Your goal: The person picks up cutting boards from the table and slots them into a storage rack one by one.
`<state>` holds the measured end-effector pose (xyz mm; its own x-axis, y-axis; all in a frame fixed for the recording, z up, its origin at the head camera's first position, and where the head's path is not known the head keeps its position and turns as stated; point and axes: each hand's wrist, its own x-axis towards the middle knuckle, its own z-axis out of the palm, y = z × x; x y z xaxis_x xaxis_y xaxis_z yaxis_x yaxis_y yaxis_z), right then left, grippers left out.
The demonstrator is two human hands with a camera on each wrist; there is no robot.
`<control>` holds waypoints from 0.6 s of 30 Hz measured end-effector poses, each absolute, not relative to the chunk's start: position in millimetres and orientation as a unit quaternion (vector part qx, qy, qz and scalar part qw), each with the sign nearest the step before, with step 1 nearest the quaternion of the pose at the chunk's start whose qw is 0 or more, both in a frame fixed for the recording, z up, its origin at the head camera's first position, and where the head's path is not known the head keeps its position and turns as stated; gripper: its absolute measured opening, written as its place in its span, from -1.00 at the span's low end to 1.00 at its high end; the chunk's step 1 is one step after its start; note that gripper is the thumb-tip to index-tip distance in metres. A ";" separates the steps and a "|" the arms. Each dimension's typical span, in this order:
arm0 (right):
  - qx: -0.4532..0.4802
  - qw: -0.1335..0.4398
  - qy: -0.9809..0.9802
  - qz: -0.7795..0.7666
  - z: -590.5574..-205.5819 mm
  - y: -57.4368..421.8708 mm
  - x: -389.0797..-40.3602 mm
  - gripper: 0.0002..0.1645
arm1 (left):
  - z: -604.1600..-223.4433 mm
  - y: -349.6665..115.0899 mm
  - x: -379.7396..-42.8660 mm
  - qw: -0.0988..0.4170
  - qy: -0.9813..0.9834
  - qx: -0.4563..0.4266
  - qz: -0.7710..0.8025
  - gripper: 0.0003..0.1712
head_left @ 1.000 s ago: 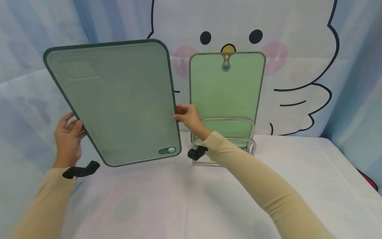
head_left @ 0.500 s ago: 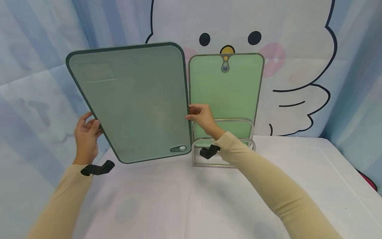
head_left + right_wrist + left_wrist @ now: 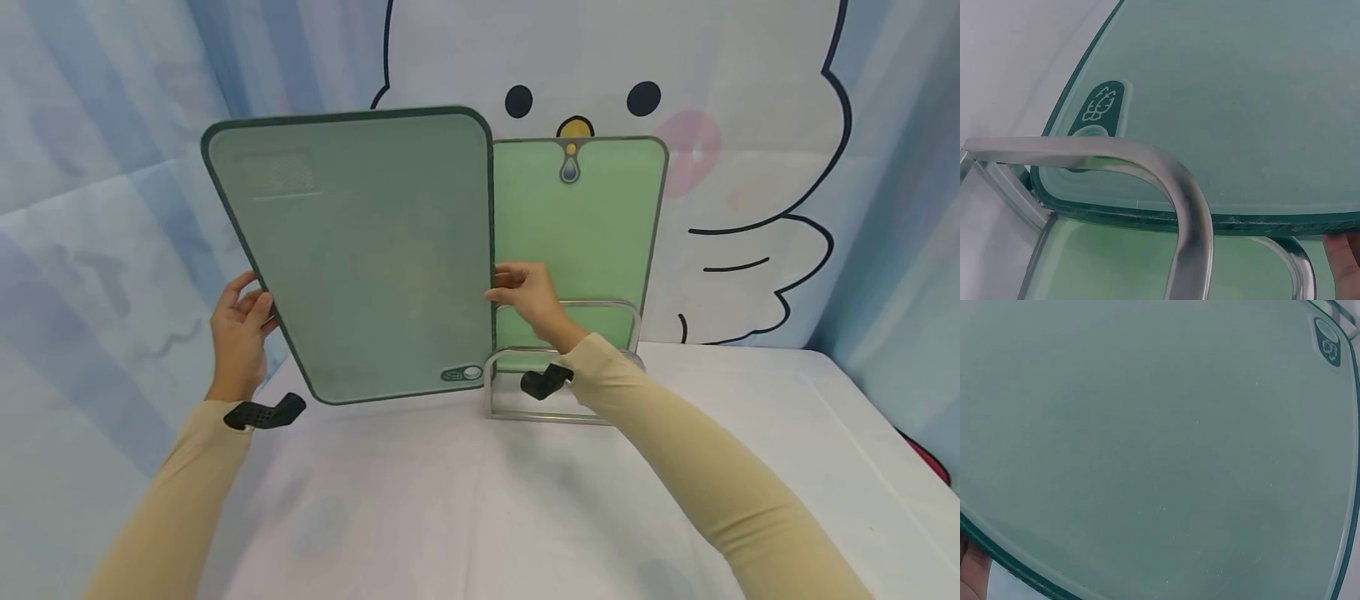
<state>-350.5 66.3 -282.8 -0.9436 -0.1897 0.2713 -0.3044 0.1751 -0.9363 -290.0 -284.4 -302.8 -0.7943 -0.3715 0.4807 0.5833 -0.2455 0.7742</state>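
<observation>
A large grey-green cutting board with a dark green rim is held up in the air, tilted slightly. My left hand grips its left edge, thumb on the near face. On the opposite edge, my right hand pinches the rim. The board's lower right corner, with a small hole, is at the left side of a metal rack. In the right wrist view a rack hoop crosses in front of that corner. A light green cutting board stands upright in the rack, partly covered by the held board.
The rack stands on a white-covered table, near its back. Behind hangs a printed cloth backdrop with a cartoon bird. A red and black item shows at the far right edge.
Both hands have moved the grey-green board to the right, and its right part now overlaps the light green board. The rack has stayed in place.
</observation>
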 end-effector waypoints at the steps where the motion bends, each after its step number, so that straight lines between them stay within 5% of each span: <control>1: 0.162 0.045 -0.767 0.619 -282.2 67.8 -350.2 -0.38 | -301.9 -283.6 -290.2 0.304 -0.536 -0.100 -0.781 -0.70; 18: 0.162 0.055 -0.779 0.604 -275.6 100.7 -347.7 -0.38 | -302.5 -267.8 -301.2 0.264 -0.622 -0.101 -0.730 -0.67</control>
<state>-347.7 100.7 -275.6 -0.9414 -0.1866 0.2809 -0.3186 0.2186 -0.9224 -301.2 -267.8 -302.5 -0.8403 -0.2587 0.4764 0.5113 -0.0860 0.8551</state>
